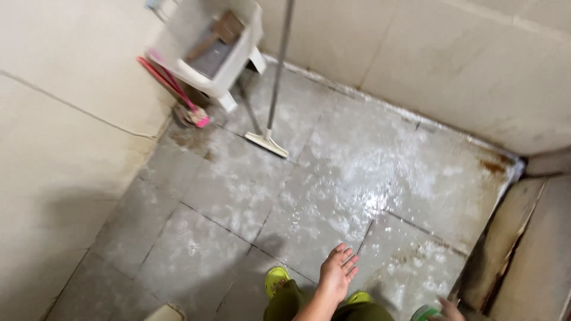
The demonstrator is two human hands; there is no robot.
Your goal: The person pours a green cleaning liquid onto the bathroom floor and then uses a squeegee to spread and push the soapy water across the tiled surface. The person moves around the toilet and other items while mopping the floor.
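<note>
My left hand (pixel 336 272) hangs low in the frame, just right of centre, fingers spread and palm loose, gripping nothing, over the wet grey tiled floor (pixel 309 196). My right hand (pixel 450 310) shows only partly at the bottom right edge, its fingers resting on a small green-and-white container (pixel 423 313); I cannot tell whether it is clasped, nor what the container holds. Below my left hand are my two yellow-green shoes (pixel 275 279), one on each side of my olive trouser legs. Further up, near the centre top, one long-handled brush (pixel 266 141) stands on the floor, its pole rising out of the frame. In the upper left one white plastic stool (pixel 238 59) lies tipped, with a dark grey slab and a brown piece inside its hollow. Beside it one pink-handled brush (pixel 193 113) leans on the cream wall (pixel 71 119)
</note>
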